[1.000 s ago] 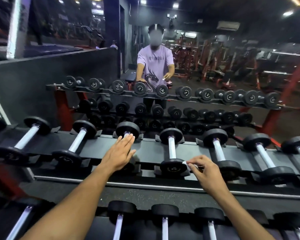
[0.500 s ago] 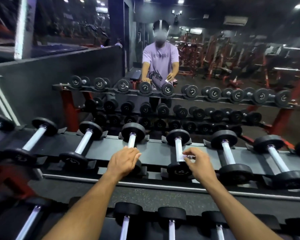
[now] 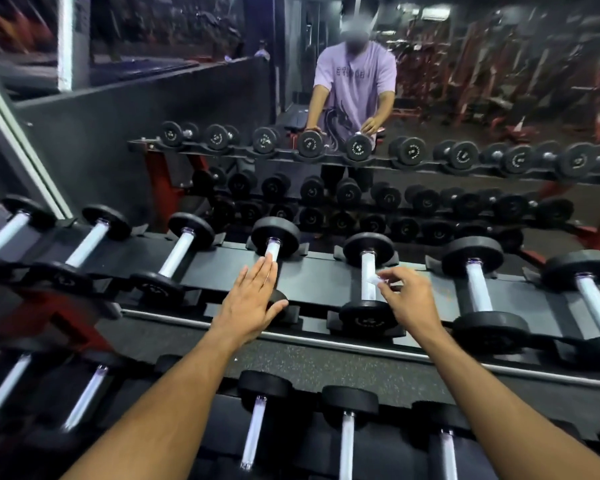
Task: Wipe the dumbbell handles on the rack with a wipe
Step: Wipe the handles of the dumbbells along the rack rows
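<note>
Rack: the black steel two-tier dumbbell rack (image 3: 319, 278) carries a row of black round-headed dumbbells with pale chrome handles; a second row sits on the tier below.
Progress: judged early to middle; the wipe is on one upper-tier handle, and nothing shows which others are done.
Left hand: the left hand (image 3: 252, 301) rests flat on a neighbouring dumbbell (image 3: 274, 237), fingers straight and pressed together.
Right hand: the right hand (image 3: 407, 299) pinches the small white wipe (image 3: 374, 279) in curled fingers against the chrome handle (image 3: 368, 277).
Hidden: the rack's ends are cut off; the wipe is mostly covered; the mirror's reflected scene is dim and blurred.
</note>
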